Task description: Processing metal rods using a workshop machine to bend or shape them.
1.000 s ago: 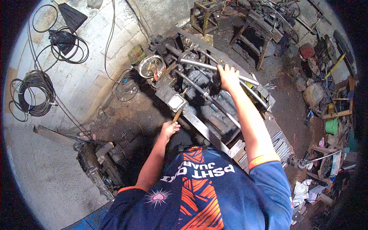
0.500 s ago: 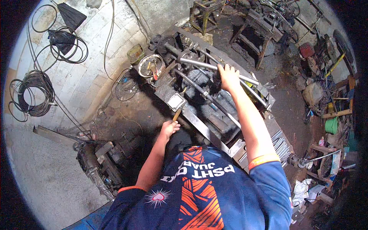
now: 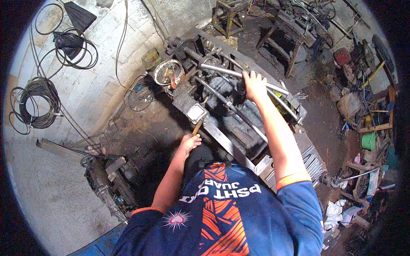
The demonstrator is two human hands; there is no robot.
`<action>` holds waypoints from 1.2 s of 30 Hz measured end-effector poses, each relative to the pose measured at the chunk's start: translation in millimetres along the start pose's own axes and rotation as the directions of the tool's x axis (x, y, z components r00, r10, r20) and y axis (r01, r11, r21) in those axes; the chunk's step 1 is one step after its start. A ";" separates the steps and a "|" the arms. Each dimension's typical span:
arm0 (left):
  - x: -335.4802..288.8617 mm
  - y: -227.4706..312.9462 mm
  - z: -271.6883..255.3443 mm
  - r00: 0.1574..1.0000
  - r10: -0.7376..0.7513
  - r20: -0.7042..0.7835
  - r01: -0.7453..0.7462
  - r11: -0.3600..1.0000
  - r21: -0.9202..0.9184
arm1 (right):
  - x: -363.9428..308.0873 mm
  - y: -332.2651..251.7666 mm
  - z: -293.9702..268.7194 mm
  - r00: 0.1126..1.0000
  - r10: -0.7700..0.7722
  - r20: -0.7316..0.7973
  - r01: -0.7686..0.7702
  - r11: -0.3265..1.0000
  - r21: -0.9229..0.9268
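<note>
My left hand [image 3: 189,144] is closed round a wooden handle [image 3: 197,128], low beside the near edge of a dark, greasy machine [image 3: 239,123]. The handle's far end meets a pale square plate [image 3: 196,113]; whether the two are joined, I cannot tell. Over the machine's far side, my right hand [image 3: 255,85] curls over a smooth grey metal bar [image 3: 222,71], which slants from upper left to lower right. My palm and fingertips hide part of it. A second, thinner rod [image 3: 218,95] crosses the machine nearer to me.
An open round bucket [image 3: 167,73] stands at the machine's left end. Several metal rods [image 3: 311,164] lie at its right end. Coiled black cable [image 3: 39,103] hangs on the left wall. Another machine [image 3: 104,183] stands lower left, and a wooden-legged bench [image 3: 284,38] at the back.
</note>
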State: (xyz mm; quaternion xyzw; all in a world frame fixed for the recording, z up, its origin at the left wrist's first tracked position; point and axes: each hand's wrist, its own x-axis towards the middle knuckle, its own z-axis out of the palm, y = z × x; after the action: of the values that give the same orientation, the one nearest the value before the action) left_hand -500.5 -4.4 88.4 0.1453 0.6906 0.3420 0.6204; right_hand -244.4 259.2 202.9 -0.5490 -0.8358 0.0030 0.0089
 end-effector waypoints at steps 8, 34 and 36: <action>-2.4 3.3 2.9 1.000 -0.004 -0.001 0.004 1.000 0.031 | -4.2 1.0 -1.5 1.000 0.010 0.017 -0.010 1.000 0.013; 2.6 -0.6 1.1 1.000 -0.020 0.001 0.020 1.000 0.000 | -2.5 -0.4 2.1 1.000 -0.003 -0.017 0.003 1.000 0.000; 4.3 -2.1 -0.3 1.000 -0.017 -0.002 0.017 1.000 0.005 | -2.4 -0.3 2.2 1.000 -0.007 -0.020 0.008 1.000 0.017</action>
State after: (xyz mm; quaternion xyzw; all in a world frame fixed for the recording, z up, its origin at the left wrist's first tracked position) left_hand -501.2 -3.3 83.8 0.1407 0.6932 0.3354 0.6222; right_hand -243.8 256.9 200.7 -0.5458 -0.8376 0.0046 0.0222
